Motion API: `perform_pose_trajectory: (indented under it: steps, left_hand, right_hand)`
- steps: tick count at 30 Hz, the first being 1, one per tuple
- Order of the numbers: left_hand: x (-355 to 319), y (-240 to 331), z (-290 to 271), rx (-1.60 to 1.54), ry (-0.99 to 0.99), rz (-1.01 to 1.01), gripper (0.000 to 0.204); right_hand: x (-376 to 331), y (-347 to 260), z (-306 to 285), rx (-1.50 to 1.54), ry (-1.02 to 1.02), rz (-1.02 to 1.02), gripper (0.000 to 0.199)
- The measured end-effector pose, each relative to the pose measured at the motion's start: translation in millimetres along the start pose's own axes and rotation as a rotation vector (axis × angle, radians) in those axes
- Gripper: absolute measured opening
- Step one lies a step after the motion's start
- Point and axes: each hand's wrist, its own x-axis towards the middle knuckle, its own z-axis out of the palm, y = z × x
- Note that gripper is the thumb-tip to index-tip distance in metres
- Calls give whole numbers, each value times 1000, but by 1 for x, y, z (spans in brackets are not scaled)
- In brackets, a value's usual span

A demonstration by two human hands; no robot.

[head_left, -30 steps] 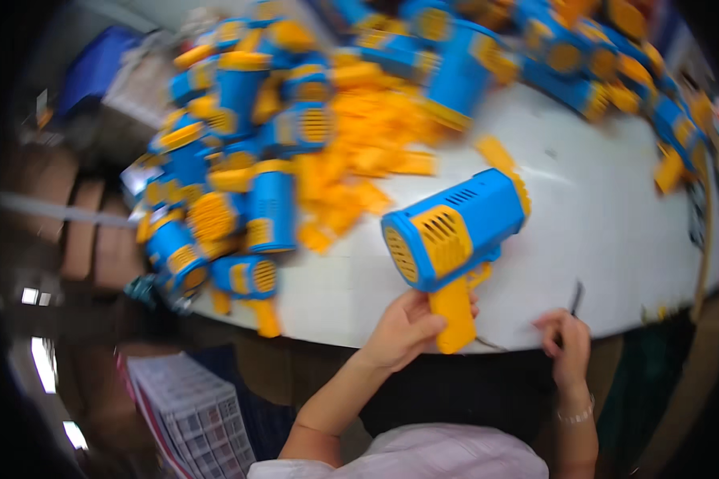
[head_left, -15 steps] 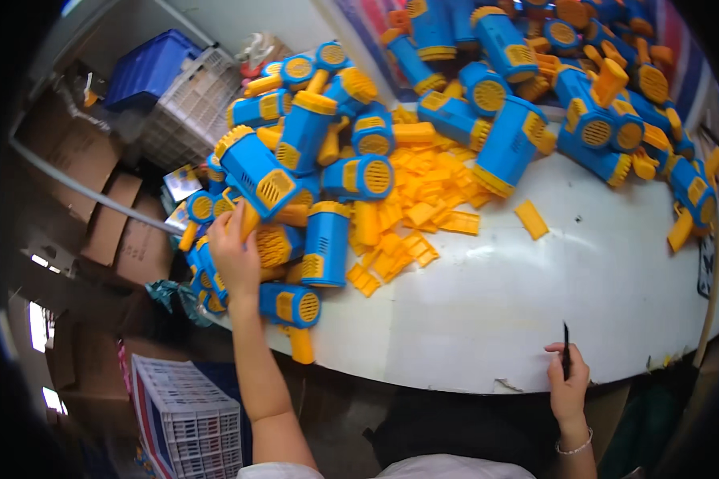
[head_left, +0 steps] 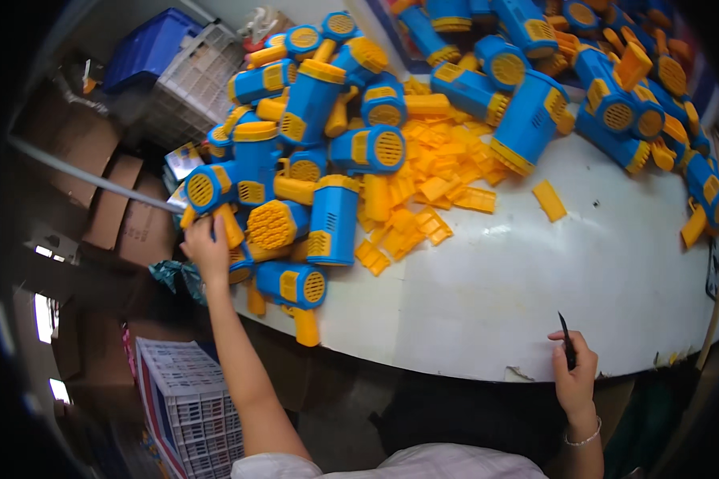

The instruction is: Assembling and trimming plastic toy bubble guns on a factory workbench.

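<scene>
My left hand (head_left: 207, 254) is at the lower left of a heap of blue-and-yellow toy guns. Its fingers curl around part of a toy gun (head_left: 208, 188), beside a yellow handle (head_left: 231, 227); the exact grip is partly hidden. Another toy gun (head_left: 256, 164), with a yellow toothed cap, stands just above that hand. My right hand (head_left: 575, 369) is closed around a slim black pointed tool (head_left: 567, 339), tip upward, over the table's near edge. Loose yellow plastic pieces (head_left: 447, 172) lie piled mid-table, and one yellow piece (head_left: 550, 200) lies apart.
More toy guns (head_left: 615, 104) are heaped at the far right of the white table (head_left: 455, 307). A blue bin (head_left: 152, 48) and a white crate (head_left: 196, 84) stand at far left, cardboard boxes (head_left: 144, 231) below. Another white crate (head_left: 192, 407) stands near my left arm.
My left hand has moved down and left, away from the tilted toy gun it was holding by the handle. My right hand keeps the black tool, now tilted slightly left. The view has shifted a little.
</scene>
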Motion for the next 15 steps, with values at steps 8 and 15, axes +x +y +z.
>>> perform_pose_trajectory:
  steps: [8,15]
  left_hand:
    - [-35,43,-13,-165,124,-260,43]
    - [-69,245,-57,-930,-307,119,23]
  right_hand:
    - [9,9,6,39,7,7,15]
    - [8,7,20,136,-45,46,22]
